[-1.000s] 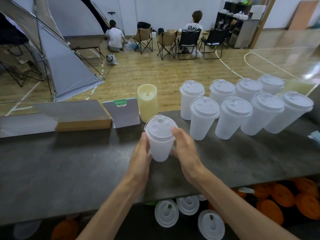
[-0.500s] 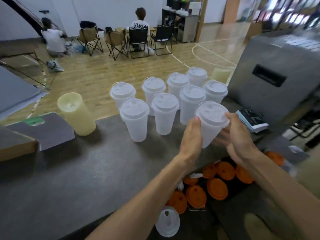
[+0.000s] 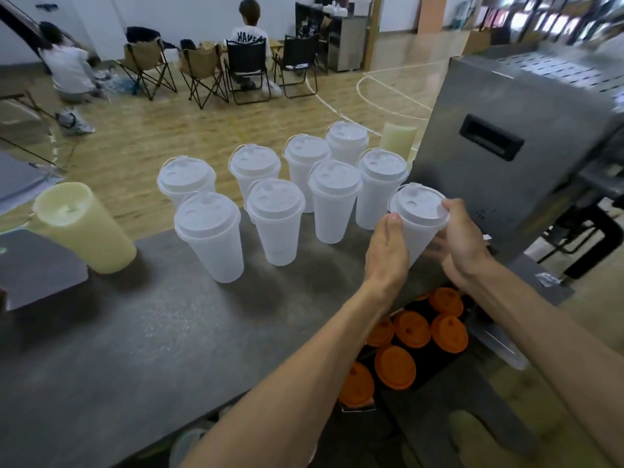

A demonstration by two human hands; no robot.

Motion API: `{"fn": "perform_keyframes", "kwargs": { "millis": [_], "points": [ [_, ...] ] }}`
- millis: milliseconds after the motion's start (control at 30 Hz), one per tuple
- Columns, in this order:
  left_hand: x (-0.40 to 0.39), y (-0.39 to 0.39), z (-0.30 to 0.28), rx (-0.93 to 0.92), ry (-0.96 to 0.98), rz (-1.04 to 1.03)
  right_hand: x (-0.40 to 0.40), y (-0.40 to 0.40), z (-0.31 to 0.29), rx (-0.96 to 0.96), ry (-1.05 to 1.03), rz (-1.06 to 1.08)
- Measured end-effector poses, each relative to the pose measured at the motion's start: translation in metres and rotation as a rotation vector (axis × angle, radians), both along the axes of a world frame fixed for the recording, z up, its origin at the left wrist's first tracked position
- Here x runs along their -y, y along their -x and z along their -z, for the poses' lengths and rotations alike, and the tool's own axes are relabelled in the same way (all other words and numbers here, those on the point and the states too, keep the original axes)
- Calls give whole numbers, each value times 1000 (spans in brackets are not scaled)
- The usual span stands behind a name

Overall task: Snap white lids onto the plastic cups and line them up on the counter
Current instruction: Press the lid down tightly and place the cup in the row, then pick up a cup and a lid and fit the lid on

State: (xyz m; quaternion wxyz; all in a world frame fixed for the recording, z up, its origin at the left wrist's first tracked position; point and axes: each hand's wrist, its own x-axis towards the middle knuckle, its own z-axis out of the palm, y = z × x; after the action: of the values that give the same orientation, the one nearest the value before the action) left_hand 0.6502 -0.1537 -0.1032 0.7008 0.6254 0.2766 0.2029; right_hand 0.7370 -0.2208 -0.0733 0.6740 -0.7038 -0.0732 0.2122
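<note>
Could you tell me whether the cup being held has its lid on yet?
Yes, lidded: a white lid covers the held cup, gripped between the left hand and right hand.

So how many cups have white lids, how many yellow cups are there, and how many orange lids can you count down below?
White-lidded cups: 9, counting the one in the hands
Yellow cups: 2, one left, one at the back
Orange lids below the counter: 7 showing, maybe more hidden
Total: 18

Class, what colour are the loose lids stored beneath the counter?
Orange lids, seen best in the head view.
</note>
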Motion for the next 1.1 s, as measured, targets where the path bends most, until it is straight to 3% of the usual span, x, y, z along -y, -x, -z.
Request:
{"fn": "perform_keyframes", "kwargs": {
  "millis": [267, 400, 500, 667, 900, 1100],
  "points": [
    [-5, 8, -8, -28, -2, 54, 4, 3, 0, 43, -4, -87],
    [-14, 46, -11, -71, -75, 9, 17, 18, -10, 437, 142, 130],
    [-28, 102, -3, -95, -123, -100, 18, 45, -17, 758, 93, 176],
    [-57, 208, 0, -117, -178, -273, -26, 139, -23, 802, -30, -193],
    [-119, 381, -2, -225, -325, -552, -130, 301, -10, 739, 2, -815],
    [-163, 565, -11, -379, -427, -784, -223, 477, 3, 744, 3, -1116]
  ]
}}
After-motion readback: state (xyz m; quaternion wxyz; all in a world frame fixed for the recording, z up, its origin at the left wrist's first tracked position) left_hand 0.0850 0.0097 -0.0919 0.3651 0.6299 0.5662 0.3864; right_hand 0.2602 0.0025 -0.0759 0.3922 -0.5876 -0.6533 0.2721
